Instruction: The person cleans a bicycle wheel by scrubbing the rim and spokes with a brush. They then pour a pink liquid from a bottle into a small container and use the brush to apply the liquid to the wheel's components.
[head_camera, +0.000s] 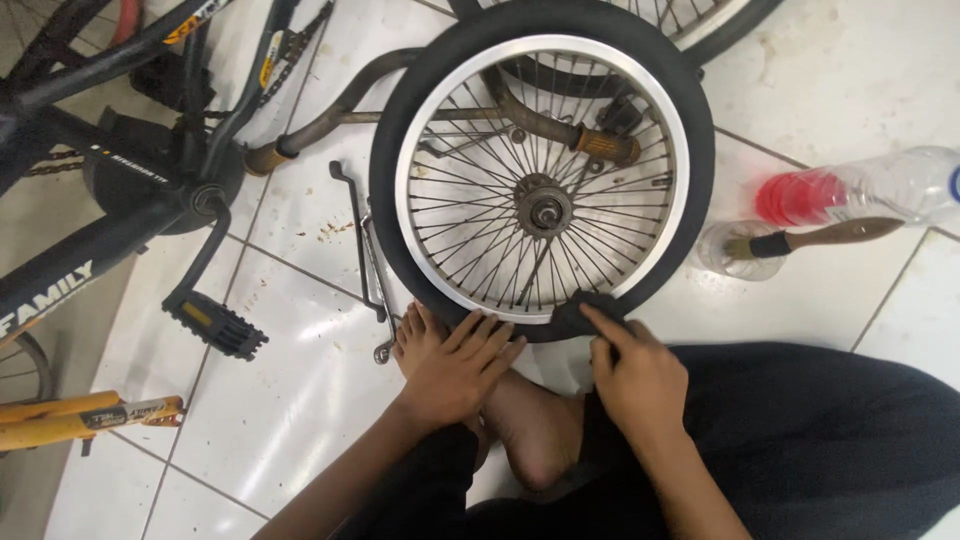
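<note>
From the head camera, a small bicycle wheel (542, 170) with a black tyre and silver rim lies on the white tiled floor (290, 370), its near edge just in front of the person's bare foot (530, 425). The left hand (455, 370) rests flat on the tyre's near edge, fingers spread and holding nothing. The right hand (635, 375) pinches a dark cloth (585, 312) against the rim, forefinger stretched out over it. Two wrenches (368, 255) lie left of the wheel. Far right, a brush (815, 238) rests in a cut plastic cup (722, 250) beside a bottle (870, 188). A pedal (215, 325) sits at left.
</note>
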